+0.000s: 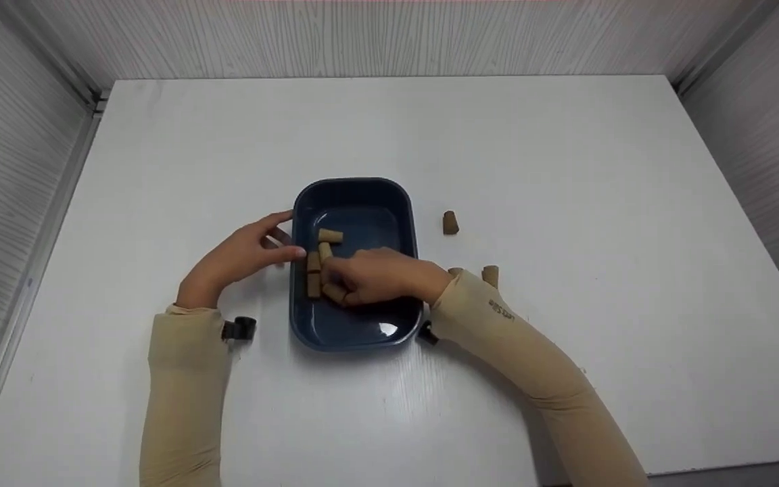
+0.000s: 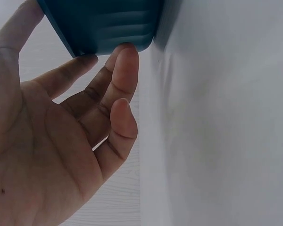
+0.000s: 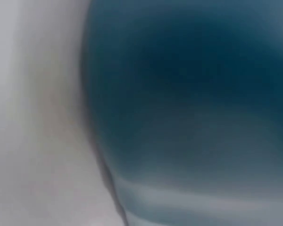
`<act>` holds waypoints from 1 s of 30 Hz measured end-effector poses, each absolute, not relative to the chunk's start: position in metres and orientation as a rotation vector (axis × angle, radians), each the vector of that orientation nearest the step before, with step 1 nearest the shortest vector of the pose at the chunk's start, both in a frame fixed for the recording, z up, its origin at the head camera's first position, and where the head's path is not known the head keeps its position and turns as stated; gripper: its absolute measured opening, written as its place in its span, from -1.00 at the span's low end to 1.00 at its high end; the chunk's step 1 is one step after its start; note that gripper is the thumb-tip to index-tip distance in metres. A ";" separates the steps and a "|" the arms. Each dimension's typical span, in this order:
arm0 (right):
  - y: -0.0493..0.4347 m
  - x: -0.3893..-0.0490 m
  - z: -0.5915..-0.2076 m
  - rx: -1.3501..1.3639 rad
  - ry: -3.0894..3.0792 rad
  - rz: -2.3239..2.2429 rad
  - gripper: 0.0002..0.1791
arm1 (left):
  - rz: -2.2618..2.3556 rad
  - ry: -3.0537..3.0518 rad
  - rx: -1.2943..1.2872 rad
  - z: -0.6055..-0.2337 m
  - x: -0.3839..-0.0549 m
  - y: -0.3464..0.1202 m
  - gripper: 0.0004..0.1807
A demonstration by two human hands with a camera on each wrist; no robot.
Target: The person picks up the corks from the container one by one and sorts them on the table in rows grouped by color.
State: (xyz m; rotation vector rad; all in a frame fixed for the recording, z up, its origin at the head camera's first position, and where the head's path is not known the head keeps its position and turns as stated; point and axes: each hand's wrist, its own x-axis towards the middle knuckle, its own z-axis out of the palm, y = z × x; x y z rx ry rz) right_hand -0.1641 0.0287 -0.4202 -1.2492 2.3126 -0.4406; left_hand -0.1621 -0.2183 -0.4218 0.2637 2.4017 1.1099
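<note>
A dark blue rectangular tray (image 1: 352, 345) with rounded corners stands on the white table. Inside it lie several cork stoppers (image 1: 331, 235), grouped along its left side. My right hand (image 1: 379, 276) reaches in over the tray's right rim, fingers curled, and pinches a cork stopper (image 1: 334, 293) at the tray floor. At the left rim, my left hand (image 1: 244, 250) touches the tray with its thumb (image 1: 288, 253), its other fingers loosely spread. From the left wrist, fingertips (image 2: 89, 59) meet the tray's outer wall (image 2: 113, 28). The right wrist view is blurred and shows mostly the tray (image 3: 179, 141).
Right of the tray, one cork stopper (image 1: 450, 223) stands apart on the table (image 1: 565, 169). Two more, including a cork stopper (image 1: 491, 276), sit beside my right sleeve (image 1: 518, 345), one partly hidden by it. Pale wood-grain panels (image 1: 389, 40) enclose the table's back and sides.
</note>
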 end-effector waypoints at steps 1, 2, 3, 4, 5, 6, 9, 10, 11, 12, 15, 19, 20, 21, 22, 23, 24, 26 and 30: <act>0.029 -0.164 -0.419 -1.251 2.313 -0.443 -0.79 | 1.110 2.400 0.263 -0.422 -0.162 -0.218 -0.04; 0.029 -0.164 -0.419 -1.247 2.311 -0.446 -0.77 | 1.108 2.399 0.265 -0.422 -0.162 -0.219 -0.04; 0.030 -0.165 -0.418 -1.241 2.310 -0.451 -0.75 | 1.106 2.399 0.265 -0.422 -0.162 -0.219 -0.04; 0.030 -0.165 -0.417 -1.234 2.309 -0.454 -0.73 | 1.105 2.399 0.267 -0.423 -0.163 -0.220 -0.04; 0.031 -0.165 -0.416 -1.228 2.309 -0.460 -0.71 | 1.105 2.401 0.268 -0.423 -0.163 -0.220 -0.04; 0.031 -0.165 -0.415 -1.227 2.308 -0.470 -0.69 | 1.105 2.401 0.270 -0.424 -0.163 -0.221 -0.05; 0.030 -0.165 -0.412 -1.222 2.302 -0.504 -0.68 | 1.106 2.404 0.264 -0.425 -0.162 -0.223 -0.04; 0.030 -0.164 -0.411 -1.223 2.303 -0.517 -0.67 | 1.108 2.403 0.263 -0.425 -0.162 -0.224 -0.04; 0.029 -0.164 -0.410 -1.223 2.303 -0.531 -0.67 | 1.109 2.404 0.261 -0.425 -0.162 -0.225 -0.04; 0.029 -0.163 -0.409 -1.221 2.303 -0.543 -0.66 | 1.111 2.403 0.259 -0.425 -0.162 -0.225 -0.03; 0.030 -0.163 -0.405 -1.220 2.305 -0.584 -0.63 | 1.112 2.404 0.252 -0.425 -0.162 -0.226 -0.03; 0.036 -0.165 -0.398 -1.224 2.299 -0.686 -0.58 | 1.109 2.410 0.231 -0.424 -0.162 -0.228 -0.07; 0.039 -0.165 -0.397 -1.223 2.297 -0.724 -0.57 | 1.111 2.411 0.229 -0.424 -0.162 -0.228 -0.08; 0.041 -0.166 -0.395 -1.220 2.293 -0.766 -0.57 | 1.112 2.411 0.226 -0.424 -0.162 -0.228 -0.09; 0.044 -0.167 -0.394 -1.217 2.286 -0.812 -0.56 | 1.108 2.412 0.225 -0.424 -0.162 -0.228 -0.09; 0.046 -0.168 -0.392 -1.212 2.279 -0.859 -0.56 | 1.107 2.413 0.225 -0.424 -0.162 -0.229 -0.09; 0.049 -0.169 -0.391 -1.203 2.276 -0.902 -0.55 | 1.105 2.411 0.225 -0.424 -0.162 -0.229 -0.09; 0.054 -0.170 -0.389 -1.182 2.274 -0.977 -0.54 | 1.100 2.410 0.227 -0.423 -0.162 -0.229 -0.07; 0.062 -0.173 -0.388 -1.147 2.284 -1.080 -0.53 | 1.088 2.412 0.222 -0.423 -0.161 -0.231 -0.05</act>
